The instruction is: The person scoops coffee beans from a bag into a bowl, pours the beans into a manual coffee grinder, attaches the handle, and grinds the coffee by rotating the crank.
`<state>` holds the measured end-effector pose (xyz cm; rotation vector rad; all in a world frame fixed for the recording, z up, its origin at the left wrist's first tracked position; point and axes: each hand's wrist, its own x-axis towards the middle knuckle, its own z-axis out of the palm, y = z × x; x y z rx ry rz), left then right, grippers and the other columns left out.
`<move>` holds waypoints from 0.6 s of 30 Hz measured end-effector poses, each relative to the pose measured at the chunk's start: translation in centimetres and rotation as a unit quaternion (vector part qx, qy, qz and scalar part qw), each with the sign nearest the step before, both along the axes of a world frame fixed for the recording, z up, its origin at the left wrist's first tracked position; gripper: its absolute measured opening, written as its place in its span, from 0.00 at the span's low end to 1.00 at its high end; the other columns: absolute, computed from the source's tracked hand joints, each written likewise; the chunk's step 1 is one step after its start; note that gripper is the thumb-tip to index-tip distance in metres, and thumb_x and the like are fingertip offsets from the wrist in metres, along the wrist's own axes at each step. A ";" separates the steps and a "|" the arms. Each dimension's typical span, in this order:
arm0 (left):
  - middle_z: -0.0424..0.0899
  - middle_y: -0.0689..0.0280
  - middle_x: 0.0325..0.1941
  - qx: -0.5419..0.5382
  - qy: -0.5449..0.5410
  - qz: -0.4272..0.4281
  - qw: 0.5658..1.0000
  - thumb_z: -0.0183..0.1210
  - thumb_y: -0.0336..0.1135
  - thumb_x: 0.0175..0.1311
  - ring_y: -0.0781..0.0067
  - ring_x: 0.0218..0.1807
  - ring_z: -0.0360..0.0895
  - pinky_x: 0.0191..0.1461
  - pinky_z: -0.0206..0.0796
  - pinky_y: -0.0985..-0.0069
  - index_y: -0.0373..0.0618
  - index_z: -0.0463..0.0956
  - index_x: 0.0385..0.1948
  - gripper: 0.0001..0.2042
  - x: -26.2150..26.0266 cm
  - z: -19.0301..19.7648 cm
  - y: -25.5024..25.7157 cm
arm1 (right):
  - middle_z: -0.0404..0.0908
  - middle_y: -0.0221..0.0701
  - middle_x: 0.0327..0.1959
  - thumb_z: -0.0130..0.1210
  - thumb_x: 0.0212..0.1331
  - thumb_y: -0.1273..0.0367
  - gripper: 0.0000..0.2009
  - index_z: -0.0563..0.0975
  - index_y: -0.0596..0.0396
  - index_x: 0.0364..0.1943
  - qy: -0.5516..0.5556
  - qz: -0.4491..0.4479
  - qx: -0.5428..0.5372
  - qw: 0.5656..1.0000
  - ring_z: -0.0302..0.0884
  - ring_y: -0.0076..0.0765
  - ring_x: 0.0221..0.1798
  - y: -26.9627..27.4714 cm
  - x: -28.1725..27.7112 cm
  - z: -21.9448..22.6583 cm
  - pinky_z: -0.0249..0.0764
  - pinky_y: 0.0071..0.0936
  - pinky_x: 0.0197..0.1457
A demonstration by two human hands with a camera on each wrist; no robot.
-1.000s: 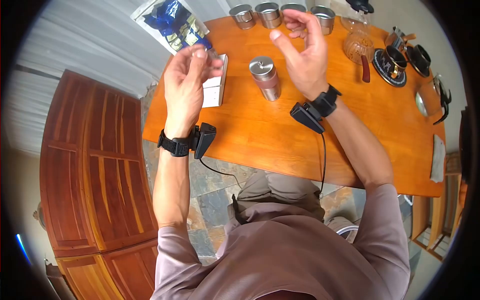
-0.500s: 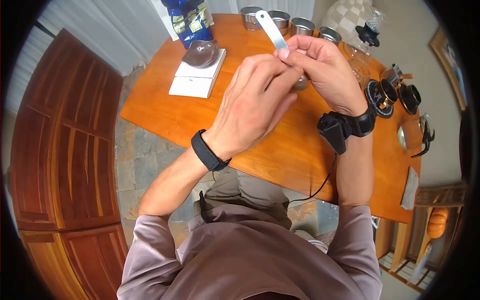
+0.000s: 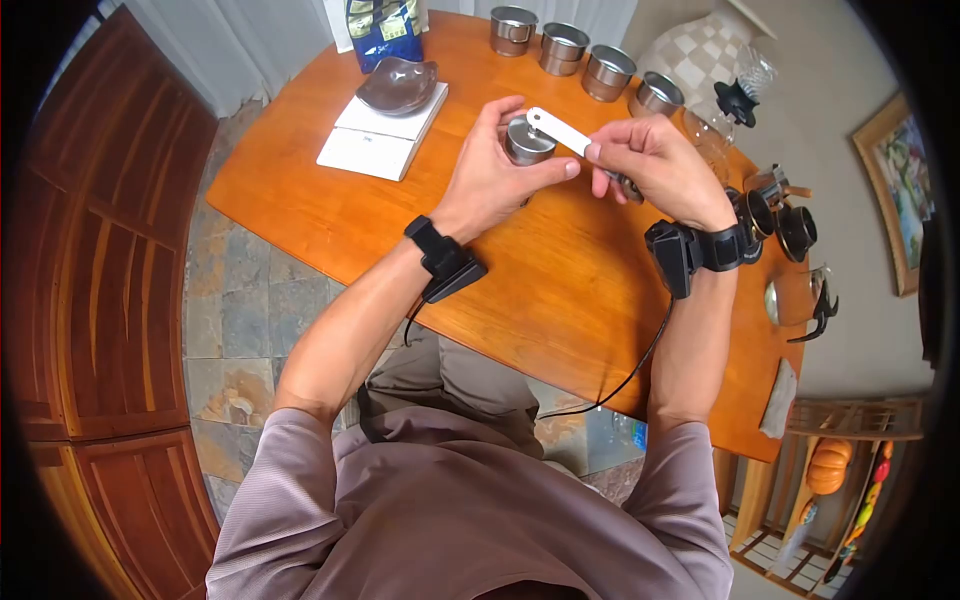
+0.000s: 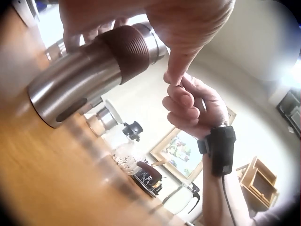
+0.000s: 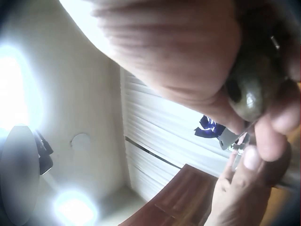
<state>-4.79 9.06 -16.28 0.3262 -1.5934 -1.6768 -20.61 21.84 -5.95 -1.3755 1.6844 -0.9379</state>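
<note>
A steel grinder with a brown band [image 4: 127, 52] stands on the table, its round lid [image 3: 529, 146] between the thumb and fingers of the left hand [image 3: 490, 185]. Curled fingers of the right hand [image 3: 668, 172] pinch a flat metal crank handle [image 3: 563, 134] near its knob [image 5: 254, 92]. The handle's holed end is over the middle of the lid; whether it touches is unclear. In the left wrist view, the left hand [image 4: 193, 19] wraps the grinder's upper part, with the right hand [image 4: 200, 106] beyond.
A dark bowl [image 3: 398, 86] rests on a white scale [image 3: 365, 150] at left, before a blue bag [image 3: 385, 35]. Several steel cups [image 3: 608, 73] line the back edge. Glassware, black cups [image 3: 795, 233] and a glass pot [image 3: 792, 300] stand at right, above a grey cloth [image 3: 778, 398].
Both hands came together from apart. The left hand moved from beside the handle onto the grinder; the right hand's handle swung from pointing up and away to pointing left over the lid.
</note>
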 end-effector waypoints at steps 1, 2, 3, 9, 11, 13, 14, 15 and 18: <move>0.77 0.60 0.56 0.004 0.003 0.001 1.000 0.77 0.30 0.54 0.74 0.53 0.81 0.51 0.77 0.78 0.32 0.60 0.67 0.41 -0.2 -0.4 -0.2 | 0.84 0.26 0.24 0.55 0.71 0.65 0.12 0.84 0.60 0.40 0.003 0.001 0.004 1.000 0.73 0.17 0.23 -0.1 -0.1 -0.1 0.69 0.16 0.28; 0.79 0.62 0.54 0.000 -0.002 -0.001 1.000 0.77 0.30 0.55 0.76 0.51 0.81 0.50 0.77 0.78 0.34 0.63 0.65 0.37 -0.4 -0.3 -0.2 | 0.84 0.26 0.24 0.55 0.71 0.65 0.12 0.84 0.60 0.40 0.001 -0.004 0.012 1.000 0.74 0.17 0.23 -0.2 -0.2 -0.2 0.69 0.16 0.28; 0.80 0.64 0.52 -0.004 -0.008 -0.002 1.000 0.76 0.29 0.56 0.78 0.49 0.81 0.49 0.77 0.79 0.35 0.67 0.63 0.34 -0.6 -0.3 -0.2 | 0.84 0.26 0.23 0.55 0.71 0.65 0.12 0.84 0.60 0.39 -0.001 -0.009 0.020 1.000 0.74 0.17 0.23 -0.2 -0.3 -0.4 0.69 0.16 0.27; 0.83 0.72 0.35 -0.052 -0.034 0.002 0.998 0.72 0.27 0.59 0.86 0.37 0.80 0.38 0.73 0.84 0.42 0.77 0.45 0.15 -0.9 -0.8 -0.8 | 0.84 0.27 0.23 0.59 0.68 0.65 0.11 0.85 0.59 0.40 0.005 -0.079 0.043 0.996 0.74 0.16 0.23 -0.6 -0.2 -0.2 0.69 0.17 0.26; 0.83 0.72 0.35 -0.038 -0.030 -0.006 0.999 0.71 0.27 0.59 0.86 0.36 0.80 0.36 0.72 0.84 0.43 0.77 0.44 0.14 -0.9 -1.0 -0.8 | 0.84 0.26 0.23 0.62 0.66 0.64 0.12 0.85 0.59 0.40 0.003 -0.084 0.024 0.996 0.74 0.16 0.23 -0.6 -0.6 -0.7 0.67 0.17 0.25; 0.82 0.73 0.35 -0.026 -0.029 -0.014 0.999 0.70 0.27 0.59 0.87 0.35 0.79 0.34 0.72 0.84 0.43 0.76 0.44 0.14 -0.9 -1.0 -0.8 | 0.83 0.26 0.23 0.64 0.65 0.62 0.12 0.86 0.59 0.40 -0.003 -0.091 0.002 0.996 0.74 0.16 0.23 -0.8 -1.1 -1.1 0.66 0.17 0.25; 0.82 0.73 0.35 -0.052 -0.043 -0.009 0.998 0.70 0.27 0.59 0.86 0.36 0.79 0.36 0.72 0.83 0.43 0.76 0.44 0.14 -0.9 -0.9 -0.7 | 0.83 0.25 0.23 0.67 0.63 0.61 0.14 0.86 0.59 0.39 0.035 -0.105 -0.004 0.994 0.73 0.15 0.23 -1.0 -1.4 -1.1 0.64 0.17 0.25; 0.82 0.73 0.35 -0.080 -0.057 -0.004 0.995 0.70 0.27 0.59 0.86 0.36 0.79 0.38 0.72 0.83 0.44 0.76 0.44 0.14 -0.8 -0.9 -0.7 | 0.83 0.25 0.23 0.69 0.60 0.59 0.15 0.87 0.58 0.38 0.072 -0.118 -0.011 0.990 0.73 0.15 0.23 -1.0 -1.5 -1.2 0.62 0.17 0.25; 0.82 0.74 0.35 -0.148 -0.017 -0.010 0.989 0.70 0.26 0.57 0.85 0.38 0.79 0.43 0.73 0.82 0.43 0.76 0.45 0.15 -1.0 -1.2 -0.5 | 0.81 0.24 0.21 0.72 0.56 0.56 0.18 0.87 0.58 0.36 0.083 -0.124 -0.023 0.989 0.70 0.15 0.23 -0.9 -1.7 -1.2 0.59 0.17 0.25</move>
